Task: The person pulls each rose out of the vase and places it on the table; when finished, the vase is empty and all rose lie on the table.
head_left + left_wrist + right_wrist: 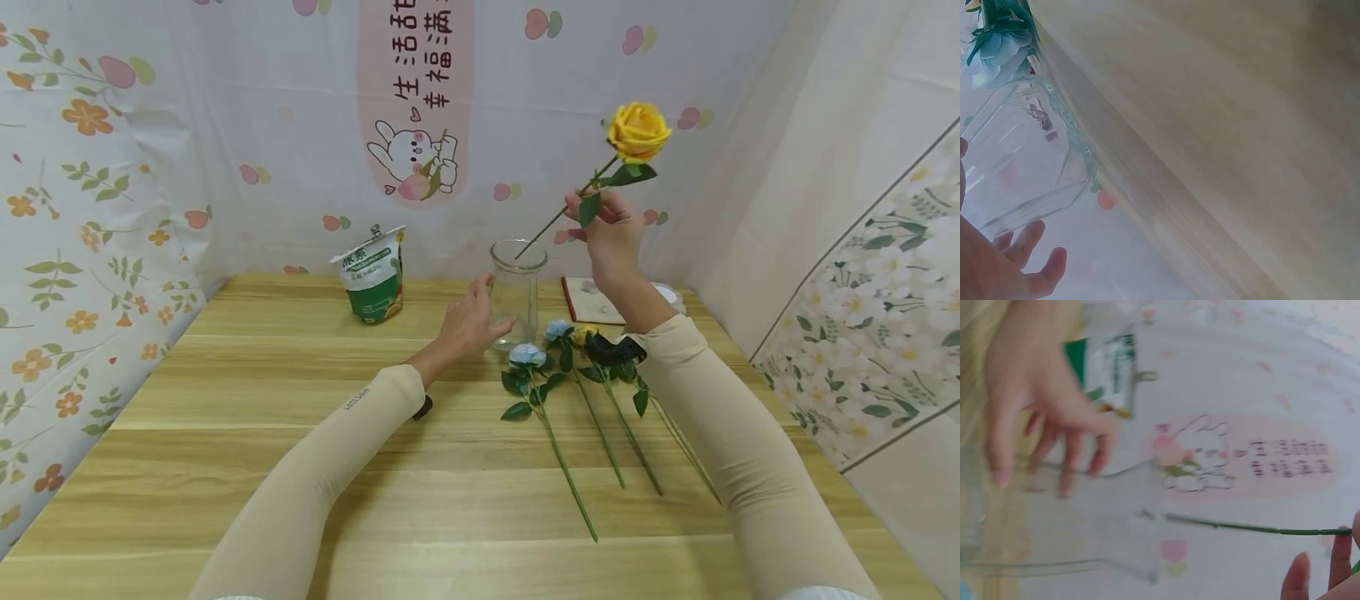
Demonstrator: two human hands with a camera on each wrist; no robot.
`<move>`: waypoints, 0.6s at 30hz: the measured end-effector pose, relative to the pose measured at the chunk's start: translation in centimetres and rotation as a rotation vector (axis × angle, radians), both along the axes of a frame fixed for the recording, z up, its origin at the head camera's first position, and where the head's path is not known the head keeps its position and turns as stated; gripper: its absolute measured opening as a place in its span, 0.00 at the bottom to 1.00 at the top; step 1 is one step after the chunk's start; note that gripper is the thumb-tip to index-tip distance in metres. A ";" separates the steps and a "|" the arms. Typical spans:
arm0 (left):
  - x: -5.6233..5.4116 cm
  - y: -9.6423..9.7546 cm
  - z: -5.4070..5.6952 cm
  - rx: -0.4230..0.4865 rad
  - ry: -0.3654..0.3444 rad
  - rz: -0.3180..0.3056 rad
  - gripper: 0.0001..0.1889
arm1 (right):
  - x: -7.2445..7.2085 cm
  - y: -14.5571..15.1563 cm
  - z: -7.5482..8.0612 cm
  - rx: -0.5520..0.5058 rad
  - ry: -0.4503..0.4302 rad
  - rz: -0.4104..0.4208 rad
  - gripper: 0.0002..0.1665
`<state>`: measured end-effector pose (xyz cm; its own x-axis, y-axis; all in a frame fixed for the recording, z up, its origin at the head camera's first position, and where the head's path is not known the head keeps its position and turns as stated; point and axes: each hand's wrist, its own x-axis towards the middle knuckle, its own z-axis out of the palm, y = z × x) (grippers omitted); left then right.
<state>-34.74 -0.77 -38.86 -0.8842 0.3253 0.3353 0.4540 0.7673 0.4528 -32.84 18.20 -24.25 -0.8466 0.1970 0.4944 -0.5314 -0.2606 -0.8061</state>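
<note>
My right hand (617, 237) pinches the green stem of a yellow artificial rose (639, 133) above the table. The bloom points up and right, and the lower stem tip is at the mouth of a clear glass vase (517, 292). In the right wrist view the stem (1254, 528) reaches the vase's mouth; the bloom is outside that view. My left hand (468, 321) is at the vase's left side, its fingers spread. The left wrist view shows its fingers (1025, 247) loosely bent beside the glass (1035, 156). The vase stands upright.
Right of the vase's base lie a blue rose (528, 357), another blue rose (557, 330) and a yellow rose (585, 335), with several stems toward the front. A green and white pouch (373, 275) stands at the back left. Behind my right wrist lies a red-edged white item (588, 302).
</note>
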 end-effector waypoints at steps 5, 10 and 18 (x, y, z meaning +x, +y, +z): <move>-0.1 0.0 0.0 -0.002 -0.007 -0.005 0.46 | 0.5 0.7 2.0 -0.132 -0.028 0.014 0.03; -0.1 0.0 -0.1 0.002 -0.002 -0.011 0.46 | 0.9 1.5 2.5 -0.132 -0.099 0.051 0.10; 0.0 0.1 0.0 -0.001 0.006 -0.002 0.46 | 1.7 1.6 2.2 -0.097 -0.295 0.165 0.16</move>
